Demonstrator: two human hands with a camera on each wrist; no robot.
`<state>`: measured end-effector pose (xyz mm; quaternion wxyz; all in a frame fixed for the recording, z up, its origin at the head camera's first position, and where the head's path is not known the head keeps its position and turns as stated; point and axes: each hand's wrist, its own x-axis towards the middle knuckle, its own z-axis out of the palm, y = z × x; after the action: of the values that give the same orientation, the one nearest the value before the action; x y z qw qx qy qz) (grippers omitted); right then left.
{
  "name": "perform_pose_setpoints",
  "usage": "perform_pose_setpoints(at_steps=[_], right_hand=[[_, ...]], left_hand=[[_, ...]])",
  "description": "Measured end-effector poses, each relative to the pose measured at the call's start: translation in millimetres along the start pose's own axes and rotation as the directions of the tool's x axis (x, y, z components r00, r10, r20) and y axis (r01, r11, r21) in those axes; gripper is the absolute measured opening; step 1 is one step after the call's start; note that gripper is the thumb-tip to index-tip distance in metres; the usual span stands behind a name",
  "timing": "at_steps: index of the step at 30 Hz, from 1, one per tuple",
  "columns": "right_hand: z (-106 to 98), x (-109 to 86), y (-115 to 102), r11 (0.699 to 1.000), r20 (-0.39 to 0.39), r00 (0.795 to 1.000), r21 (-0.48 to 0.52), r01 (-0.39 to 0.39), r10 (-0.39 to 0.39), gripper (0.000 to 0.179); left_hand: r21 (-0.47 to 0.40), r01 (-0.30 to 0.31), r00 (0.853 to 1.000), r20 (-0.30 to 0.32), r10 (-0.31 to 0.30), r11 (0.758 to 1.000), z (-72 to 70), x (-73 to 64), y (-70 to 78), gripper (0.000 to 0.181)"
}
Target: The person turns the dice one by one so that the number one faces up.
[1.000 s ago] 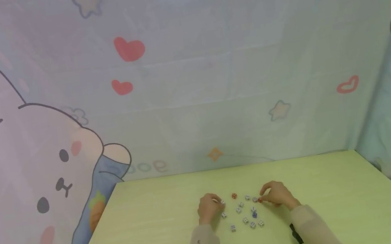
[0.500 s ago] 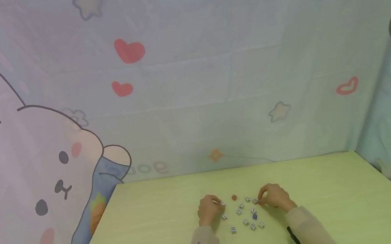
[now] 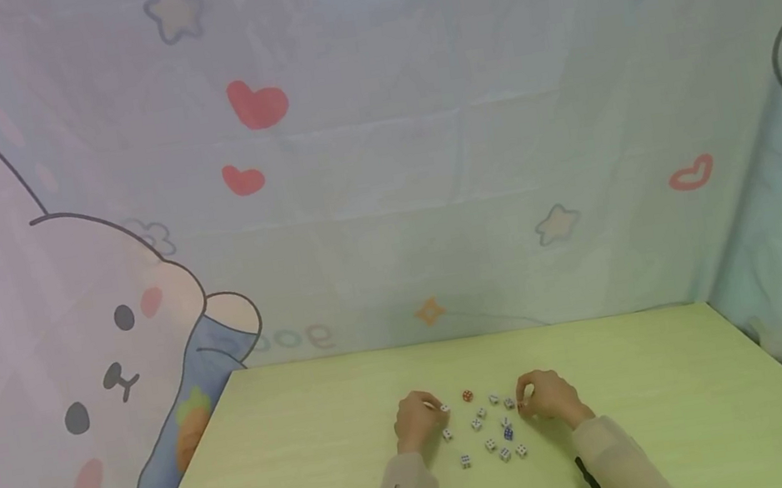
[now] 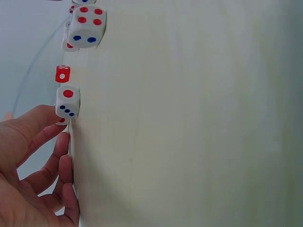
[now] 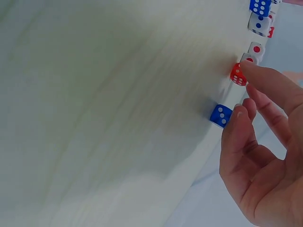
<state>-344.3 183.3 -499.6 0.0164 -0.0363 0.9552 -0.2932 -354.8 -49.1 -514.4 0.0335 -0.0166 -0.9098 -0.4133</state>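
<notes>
In the head view my left hand [image 3: 417, 420] stays low at the left side of a loose group of dice. Thumb and forefinger pinch a white die [image 3: 445, 409]. The left wrist view shows that die [image 4: 62, 121] mostly hidden behind a nearer white die [image 4: 67, 101]. On the group's right side my right hand [image 3: 549, 397] pinches a red die [image 5: 238, 74] with its thumb and forefinger tips, close to a white die [image 3: 509, 403]. A blue die [image 5: 221, 116] lies right beside its other, curled fingers; the hand covers that die in the head view.
Between the hands lie several white dice [image 3: 490, 445], a blue die [image 3: 508, 434] and another red die [image 3: 468, 395]. The pale yellow-green table [image 3: 299, 443] ends at a printed cloth backdrop [image 3: 387, 219]; more cloth hangs at both sides.
My right hand first shifted left with the red die to the white die beside it, then slightly back right, its fingers more curled now. The left hand keeps its place at its die.
</notes>
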Motion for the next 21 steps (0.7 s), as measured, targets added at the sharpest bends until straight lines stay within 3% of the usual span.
perform_pose_setpoints(at_steps=[7, 21], right_hand=[[-4.9, -2.4, -0.2, 0.999, -0.018, 1.0, -0.048, 0.007, -0.007, 0.021], [-0.1, -1.6, 2.1, 0.997, -0.029, 1.0, -0.075, 0.002, -0.004, 0.009]], left_hand=[[0.006, -0.01, 1.0, -0.011, 0.01, 1.0, -0.3, 1.3, -1.2, 0.014], [0.009, -0.013, 1.0, -0.011, 0.013, 1.0, 0.5, 2.1, -2.0, 0.014]])
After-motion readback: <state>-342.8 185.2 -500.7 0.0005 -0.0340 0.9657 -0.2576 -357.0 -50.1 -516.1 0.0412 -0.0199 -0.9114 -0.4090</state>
